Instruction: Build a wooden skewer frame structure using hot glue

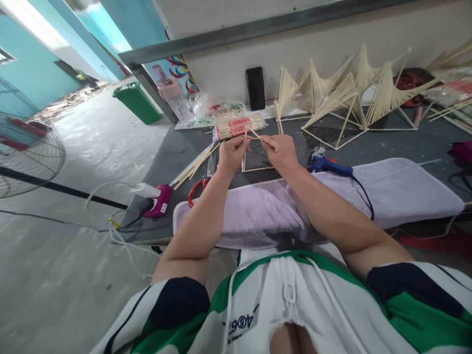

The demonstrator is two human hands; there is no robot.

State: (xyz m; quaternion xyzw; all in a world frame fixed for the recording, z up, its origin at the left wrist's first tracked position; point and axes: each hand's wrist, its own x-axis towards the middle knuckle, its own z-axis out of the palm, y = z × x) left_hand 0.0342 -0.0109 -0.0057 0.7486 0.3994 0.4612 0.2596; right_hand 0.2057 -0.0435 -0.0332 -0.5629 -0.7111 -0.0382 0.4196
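My left hand (pixel 233 152) pinches an upright thin wooden stick (pixel 244 162) that belongs to a small stick frame (pixel 260 169) on the dark table. Between the fingers of my right hand (pixel 282 151) is another wooden stick (pixel 253 132), slanting up to meet the top of the upright one. Whether the two sticks are joined there, I cannot tell. Just behind my hands lies a plastic-wrapped bundle of sticks (pixel 238 127). A blue glue gun (pixel 330 165) rests to the right, and red-handled scissors (pixel 197 191) lie left of my left forearm.
Fanned stick structures (pixel 346 98) stand along the back right. A black phone (pixel 255 88) leans against the wall. Loose sticks (pixel 193 167) and a magenta power socket (pixel 159 201) with cables are at the left. A lilac cloth (pixel 258 209) covers the front edge.
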